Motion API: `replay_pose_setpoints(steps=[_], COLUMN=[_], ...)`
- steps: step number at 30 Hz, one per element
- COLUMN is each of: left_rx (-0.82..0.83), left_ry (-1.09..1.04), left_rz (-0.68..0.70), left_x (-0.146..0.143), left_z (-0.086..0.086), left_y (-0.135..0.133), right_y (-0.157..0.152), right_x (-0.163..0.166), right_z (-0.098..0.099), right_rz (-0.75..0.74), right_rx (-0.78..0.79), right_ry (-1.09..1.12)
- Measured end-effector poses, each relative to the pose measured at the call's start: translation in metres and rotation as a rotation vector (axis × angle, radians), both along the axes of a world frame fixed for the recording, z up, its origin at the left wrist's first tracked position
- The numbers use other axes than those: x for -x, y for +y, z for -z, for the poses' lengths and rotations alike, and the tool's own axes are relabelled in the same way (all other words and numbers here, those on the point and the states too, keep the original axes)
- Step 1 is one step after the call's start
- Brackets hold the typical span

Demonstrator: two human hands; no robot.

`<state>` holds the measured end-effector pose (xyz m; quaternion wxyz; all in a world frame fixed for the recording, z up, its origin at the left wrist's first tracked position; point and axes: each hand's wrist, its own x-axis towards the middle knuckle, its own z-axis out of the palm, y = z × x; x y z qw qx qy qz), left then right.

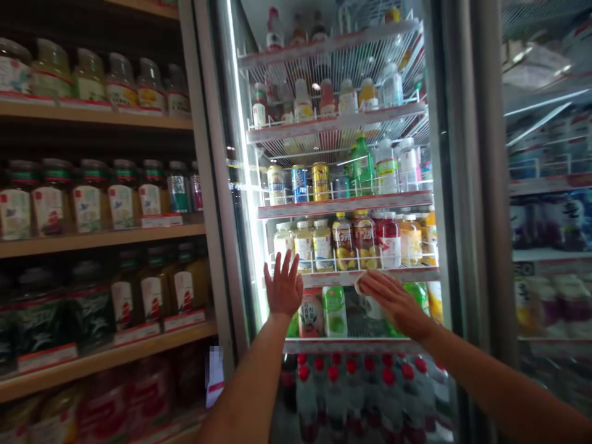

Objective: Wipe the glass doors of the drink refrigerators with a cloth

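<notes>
My left hand (pixel 283 285) lies flat on the glass door (pixel 240 246) of a drinks fridge, fingers spread and pointing up, with nothing in it. My right hand (pixel 393 302) also presses against the glass, fingers stretched to the left over a small white cloth (pixel 359 285) that peeks out at the fingertips. Both hands sit level with the shelf edge (pixel 333 277) under a row of juice bottles (pixel 342 242). Behind the hands stand green and white cartons (pixel 333 310).
Inside the fridge are wire shelves with cans (pixel 298 183), bottles, and red-capped bottles (pixel 333 388) at the bottom. Wooden shelves (pixel 102 237) with jars and bottles stand to the left. A second fridge door (pixel 546 216) is on the right.
</notes>
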<state>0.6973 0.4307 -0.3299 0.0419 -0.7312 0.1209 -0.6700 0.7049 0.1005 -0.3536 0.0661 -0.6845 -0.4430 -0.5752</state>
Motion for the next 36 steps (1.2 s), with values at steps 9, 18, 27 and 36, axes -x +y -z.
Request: replay_pose_setpoints(steps=[9, 18, 27, 36], left_rx=[-0.003, 0.010, -0.003, 0.019], left_ry=[-0.001, 0.018, -0.010, 0.002], left_rz=[-0.003, 0.000, 0.001, 0.030], left_x=[0.001, 0.002, 0.002, 0.002], left_z=[0.000, 0.000, 0.000, 0.002], left_y=[-0.001, -0.002, -0.001, -0.001], right_y=[-0.057, -0.071, -0.030, 0.040], right_x=[-0.007, -0.012, -0.009, -0.001], right_z=[0.031, 0.008, 0.041, 0.000], right_rz=[0.077, 0.138, 0.066, -0.013], right_rx=[-0.508, -0.808, -0.516, -0.368], right_ry=[-0.041, 0.017, 0.002, -0.012])
